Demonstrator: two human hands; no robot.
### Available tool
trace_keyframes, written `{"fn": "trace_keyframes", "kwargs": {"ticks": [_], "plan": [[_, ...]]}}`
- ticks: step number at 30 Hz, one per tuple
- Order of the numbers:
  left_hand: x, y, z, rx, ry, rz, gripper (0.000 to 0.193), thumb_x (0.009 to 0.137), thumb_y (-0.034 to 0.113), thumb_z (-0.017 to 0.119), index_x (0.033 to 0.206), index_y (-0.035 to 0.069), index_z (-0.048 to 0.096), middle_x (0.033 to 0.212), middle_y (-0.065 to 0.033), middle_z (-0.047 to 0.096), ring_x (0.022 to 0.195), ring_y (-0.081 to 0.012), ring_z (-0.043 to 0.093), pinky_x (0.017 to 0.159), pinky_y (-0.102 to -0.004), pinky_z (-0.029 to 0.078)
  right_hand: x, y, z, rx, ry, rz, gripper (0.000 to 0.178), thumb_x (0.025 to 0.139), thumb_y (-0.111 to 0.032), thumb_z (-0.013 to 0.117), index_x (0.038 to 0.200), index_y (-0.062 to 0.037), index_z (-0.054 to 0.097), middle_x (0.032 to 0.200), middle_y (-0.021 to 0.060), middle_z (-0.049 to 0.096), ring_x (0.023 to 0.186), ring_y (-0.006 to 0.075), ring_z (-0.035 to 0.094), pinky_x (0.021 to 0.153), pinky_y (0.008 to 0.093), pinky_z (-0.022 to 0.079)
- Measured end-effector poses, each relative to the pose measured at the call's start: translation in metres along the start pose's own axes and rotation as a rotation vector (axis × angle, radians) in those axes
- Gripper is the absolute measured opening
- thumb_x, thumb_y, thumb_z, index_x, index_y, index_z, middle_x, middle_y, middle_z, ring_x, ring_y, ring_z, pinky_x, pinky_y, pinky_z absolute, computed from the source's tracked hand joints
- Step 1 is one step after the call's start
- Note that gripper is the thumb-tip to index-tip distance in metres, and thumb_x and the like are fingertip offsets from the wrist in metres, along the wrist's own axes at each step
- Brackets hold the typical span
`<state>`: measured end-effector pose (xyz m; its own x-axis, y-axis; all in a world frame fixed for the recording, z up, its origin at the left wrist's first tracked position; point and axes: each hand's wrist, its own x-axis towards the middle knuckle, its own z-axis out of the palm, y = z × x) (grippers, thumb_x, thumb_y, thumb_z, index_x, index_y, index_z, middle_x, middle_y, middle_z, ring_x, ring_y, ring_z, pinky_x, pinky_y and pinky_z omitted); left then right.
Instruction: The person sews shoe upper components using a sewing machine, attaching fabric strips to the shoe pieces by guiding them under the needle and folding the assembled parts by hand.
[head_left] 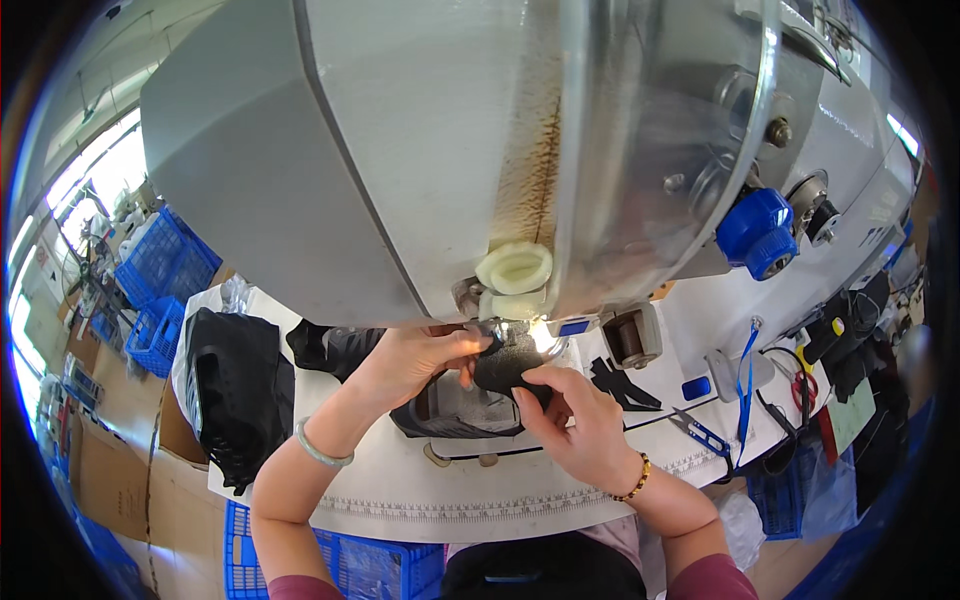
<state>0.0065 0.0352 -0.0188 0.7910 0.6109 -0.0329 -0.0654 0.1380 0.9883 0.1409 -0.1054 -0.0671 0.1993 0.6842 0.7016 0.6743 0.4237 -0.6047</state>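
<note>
Bare fingertips meet over a small black textured fabric piece point(508, 366), held just under the head of a pale grey industrial sewing machine point(400, 140), where a bright lamp point(545, 338) glares. The left hand point(405, 362) pinches the piece at its upper left edge, thumb and fingers drawn together, the farther fingertips partly hidden. The right hand point(582, 412) has its lower edge between thumb and forefinger, with barely a gap between them and the other fingers curled in.

A pale bangle point(322, 446) circles the left wrist, a beaded bracelet point(634, 480) the right. Beneath the hands, on the machine's near side, a larger black fabric piece point(455, 412) lies on the white worktable point(400, 478), whose near edge carries a ruler scale point(450, 506).

To the machine's right lie black cut strips point(622, 386), blue-handled thread snips point(703, 432), a blue cord point(745, 395) and red-handled scissors point(803, 388). To its left, a heap of black pieces point(238, 390) sits at the table's end; blue plastic crates point(165, 258) are stacked farther off, beyond it.
</note>
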Motion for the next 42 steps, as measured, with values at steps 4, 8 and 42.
{"fn": "trace_keyframes", "kwargs": {"ticks": [4,8,42], "plan": [[0.0,0.0,-0.004,0.017,-0.031,0.009,0.008,0.082,0.003,0.059,0.083,-0.005,0.058,0.074,-0.0068,0.057,0.059,-0.0139,0.055,0.055,-0.0263,0.048,-0.003,0.002,0.002,0.004,-0.027,-0.027,0.025,0.077,-0.005,0.064,0.099,-0.0031,0.053,0.07,0.0037,0.052,0.043,0.0092,0.048,0.038,0.0229,0.039],[0.002,-0.003,-0.005,0.001,-0.031,-0.023,0.009,0.082,0.004,0.059,0.085,-0.005,0.058,0.076,-0.0068,0.057,0.061,-0.0138,0.055,0.056,-0.0261,0.048,-0.002,0.001,0.002,0.019,-0.024,-0.01,0.025,0.077,-0.004,0.064,0.1,-0.0033,0.053,0.072,0.0041,0.053,0.044,0.0097,0.048,0.039,0.0234,0.039],[-0.188,-0.083,0.029,0.309,0.676,0.287,0.013,0.083,0.002,0.053,0.093,-0.007,0.057,0.069,-0.0101,0.061,0.055,-0.0138,0.059,0.049,-0.0232,0.048,0.028,-0.056,0.066,0.525,-0.819,0.352,0.018,0.082,-0.012,0.064,0.097,-0.0039,0.058,0.071,-0.0049,0.053,0.06,-0.0012,0.041,0.049,0.0158,0.032]]}}
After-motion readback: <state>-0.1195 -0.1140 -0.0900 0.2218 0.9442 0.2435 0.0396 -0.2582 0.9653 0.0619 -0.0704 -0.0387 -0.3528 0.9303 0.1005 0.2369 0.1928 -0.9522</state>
